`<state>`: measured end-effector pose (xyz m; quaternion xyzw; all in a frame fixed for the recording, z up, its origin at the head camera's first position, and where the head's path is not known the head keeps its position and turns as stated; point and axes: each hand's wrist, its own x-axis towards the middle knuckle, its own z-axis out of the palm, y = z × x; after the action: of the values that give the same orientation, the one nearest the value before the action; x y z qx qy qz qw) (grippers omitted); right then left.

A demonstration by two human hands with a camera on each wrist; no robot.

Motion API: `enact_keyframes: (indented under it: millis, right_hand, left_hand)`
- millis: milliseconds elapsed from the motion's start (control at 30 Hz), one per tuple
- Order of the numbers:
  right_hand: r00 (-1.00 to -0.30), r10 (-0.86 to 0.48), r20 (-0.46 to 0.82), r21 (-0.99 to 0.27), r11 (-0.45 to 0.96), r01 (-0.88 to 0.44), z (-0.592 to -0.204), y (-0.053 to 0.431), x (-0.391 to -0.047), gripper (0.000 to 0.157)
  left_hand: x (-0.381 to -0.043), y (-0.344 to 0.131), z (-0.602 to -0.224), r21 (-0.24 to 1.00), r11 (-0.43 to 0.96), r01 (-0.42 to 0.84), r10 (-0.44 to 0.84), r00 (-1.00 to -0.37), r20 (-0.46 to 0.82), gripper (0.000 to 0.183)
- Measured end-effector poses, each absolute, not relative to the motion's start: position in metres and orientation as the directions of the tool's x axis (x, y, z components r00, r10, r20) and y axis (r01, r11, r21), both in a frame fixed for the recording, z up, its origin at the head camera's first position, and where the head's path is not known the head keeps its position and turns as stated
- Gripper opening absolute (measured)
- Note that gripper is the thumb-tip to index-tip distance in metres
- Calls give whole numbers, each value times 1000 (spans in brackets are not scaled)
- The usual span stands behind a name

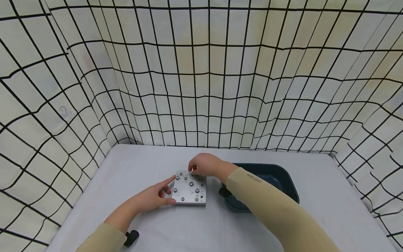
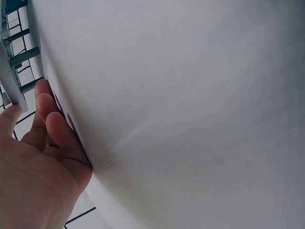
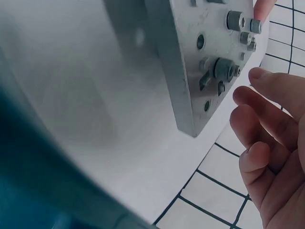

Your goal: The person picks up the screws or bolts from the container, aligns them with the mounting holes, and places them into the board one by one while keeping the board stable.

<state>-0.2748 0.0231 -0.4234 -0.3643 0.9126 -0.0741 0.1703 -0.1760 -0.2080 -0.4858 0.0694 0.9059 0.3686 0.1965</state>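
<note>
A square metal plate point(image 1: 189, 190) lies on the white table, fitted with several hex-socket bolts point(image 3: 227, 70) of different sizes. My left hand point(image 1: 154, 196) holds its left side, thumb by the near corner and forefinger by the far one. Threaded bolt shanks point(image 2: 25, 57) stick out from one face of the plate in the left wrist view. Over the plate's far right part hovers my right hand point(image 1: 204, 165), fingers loosely bent. In the right wrist view its fingertips point(image 3: 257, 74) are close to a small bolt, with nothing visible between them.
To the right of the plate sits a dark teal bin point(image 1: 280, 175), partly covered by my right forearm. Black netting point(image 1: 201, 94) over white sheeting walls the table at the back and sides.
</note>
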Motion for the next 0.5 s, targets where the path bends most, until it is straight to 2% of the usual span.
enact_keyframes:
  millis: [233,367,500]
  right_hand:
    - [-680,-693,-237,-272,720,-639,-411,31,-278,20]
    - [-685,-707,-176,-283,703,-653,-403,39,-276,23]
    - [-723,-682,-109,-286,718,-635,-398,56,-266,27]
  left_hand:
    - [-183,-207,-482,690,723,-33,274,-903,-330,91]
    - [-181,-210,-483,692,720,-57,267,-897,-352,89]
    - [-173,-213,-482,695,716,-69,233,-914,-331,82]
